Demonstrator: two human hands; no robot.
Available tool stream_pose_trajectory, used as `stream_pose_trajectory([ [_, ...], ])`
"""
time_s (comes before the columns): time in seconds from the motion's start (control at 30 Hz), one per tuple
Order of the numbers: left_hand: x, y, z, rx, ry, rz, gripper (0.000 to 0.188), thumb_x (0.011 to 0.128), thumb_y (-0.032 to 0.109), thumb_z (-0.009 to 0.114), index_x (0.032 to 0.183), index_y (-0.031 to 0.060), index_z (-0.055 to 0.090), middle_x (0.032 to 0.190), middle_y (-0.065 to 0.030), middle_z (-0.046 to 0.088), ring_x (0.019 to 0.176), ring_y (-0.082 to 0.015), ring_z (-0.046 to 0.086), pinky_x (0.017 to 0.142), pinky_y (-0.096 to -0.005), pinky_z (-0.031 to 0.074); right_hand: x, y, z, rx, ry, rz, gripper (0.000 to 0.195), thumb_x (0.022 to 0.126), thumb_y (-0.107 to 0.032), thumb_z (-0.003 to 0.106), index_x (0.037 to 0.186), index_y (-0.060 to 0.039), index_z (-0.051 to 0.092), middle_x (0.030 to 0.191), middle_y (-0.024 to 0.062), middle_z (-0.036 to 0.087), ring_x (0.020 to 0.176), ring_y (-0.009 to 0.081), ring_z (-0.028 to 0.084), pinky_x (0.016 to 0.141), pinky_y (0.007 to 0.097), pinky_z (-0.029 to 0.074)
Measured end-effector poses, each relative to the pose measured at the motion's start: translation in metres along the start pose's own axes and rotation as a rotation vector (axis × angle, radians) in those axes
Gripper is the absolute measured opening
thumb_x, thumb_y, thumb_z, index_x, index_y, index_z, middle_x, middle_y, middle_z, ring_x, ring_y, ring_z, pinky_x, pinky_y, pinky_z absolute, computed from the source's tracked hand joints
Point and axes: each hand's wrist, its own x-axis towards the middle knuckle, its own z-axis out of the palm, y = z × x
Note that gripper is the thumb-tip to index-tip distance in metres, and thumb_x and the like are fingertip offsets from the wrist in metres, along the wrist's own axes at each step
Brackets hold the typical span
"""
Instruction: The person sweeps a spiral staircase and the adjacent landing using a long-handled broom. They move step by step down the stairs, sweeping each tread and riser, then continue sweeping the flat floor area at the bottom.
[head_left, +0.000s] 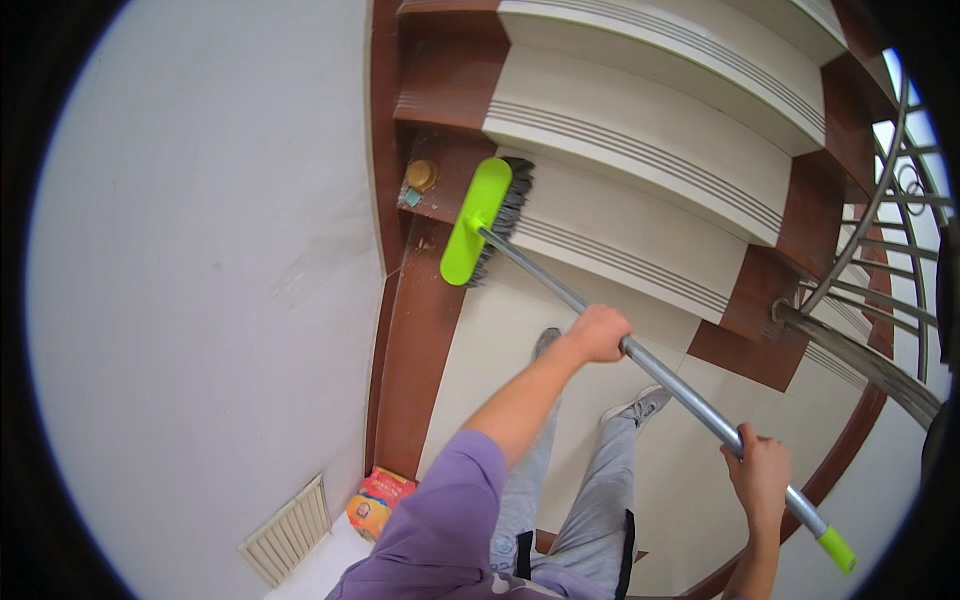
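A push broom has a lime-green head (476, 221) with dark grey bristles, tilted over the front edge of the lowest stair tread. Around the middle of its metal handle (675, 386) my left hand (600, 334) is closed. My right hand (759, 465) grips the same handle lower down, near its green end cap (836, 549). Left of the broom head, a round yellowish-brown object (421, 175) and a small teal piece (412, 197) lie on the brown side of the tread, with pale crumbs about them. More bits of debris (422, 244) lie on the brown floor border below.
Stairs (645, 127) with ribbed edges rise ahead. A metal railing (862, 367) curves along the right. At the left stands a white wall (225, 225) with a vent grille (285, 529). A red and yellow package (379, 499) sits by the wall. My feet are on the tiled landing (675, 480).
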Motion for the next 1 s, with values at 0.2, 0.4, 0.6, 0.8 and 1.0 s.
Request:
stream_pose_trajectory([
  [0.2, -0.049, -0.1, -0.094, 0.059, 0.038, -0.124, 0.008, 0.061, 0.018, 0.067, 0.064, 0.0121, 0.063, 0.066, -0.0138, 0.062, 0.071, -0.0378, 0.062, 0.065, -0.0488, 0.05, 0.061, -0.114, -0.042, 0.046, 0.031, -0.202, 0.026, 0.08, -0.022, 0.072, 0.095, -0.0059, 0.057, 0.067, 0.0138, 0.062, 0.061, 0.036, 0.061, 0.056, 0.045, 0.045],
  [0.4, -0.111, -0.139, -0.095, -0.048, -0.035, -0.291, 0.01, 0.061, 0.017, 0.066, 0.064, 0.0091, 0.061, 0.068, -0.0161, 0.062, 0.074, -0.0391, 0.061, 0.064, -0.0495, 0.05, 0.092, -0.164, -0.065, -0.046, -0.044, -0.436, 0.026, 0.082, -0.027, 0.07, 0.094, -0.0069, 0.058, 0.063, 0.0143, 0.062, 0.058, 0.0338, 0.063, 0.054, 0.0442, 0.046],
  [0.6, -0.181, -0.09, -0.039, -0.107, -0.032, -0.335, 0.011, 0.061, 0.019, 0.068, 0.063, 0.0109, 0.062, 0.068, -0.0126, 0.063, 0.074, -0.0337, 0.063, 0.067, -0.0467, 0.05, 0.036, -0.141, -0.026, -0.014, -0.129, -0.423, 0.029, 0.083, -0.031, 0.068, 0.098, -0.0083, 0.058, 0.067, 0.0106, 0.062, 0.055, 0.03, 0.063, 0.052, 0.0421, 0.047],
  [0.8, -0.182, 0.006, -0.017, -0.07, -0.227, -0.226, 0.015, 0.062, 0.02, 0.072, 0.071, 0.0103, 0.065, 0.074, -0.0103, 0.067, 0.076, -0.0305, 0.065, 0.073, -0.0418, 0.048, -0.047, -0.057, 0.012, 0.17, -0.133, -0.169, 0.041, 0.072, -0.035, 0.077, 0.102, -0.0108, 0.063, 0.07, 0.0079, 0.06, 0.057, 0.03, 0.062, 0.054, 0.0433, 0.046],
  [1.0, -0.067, 0.11, 0.014, -0.098, -0.326, -0.003, 0.02, 0.064, 0.025, 0.075, 0.073, 0.0089, 0.066, 0.074, -0.012, 0.066, 0.079, -0.0312, 0.066, 0.074, -0.0447, 0.052, -0.135, 0.065, -0.022, 0.043, -0.08, 0.365, 0.043, 0.065, -0.032, 0.081, 0.098, -0.0101, 0.064, 0.075, 0.0136, 0.063, 0.07, 0.0352, 0.062, 0.067, 0.0457, 0.046],
])
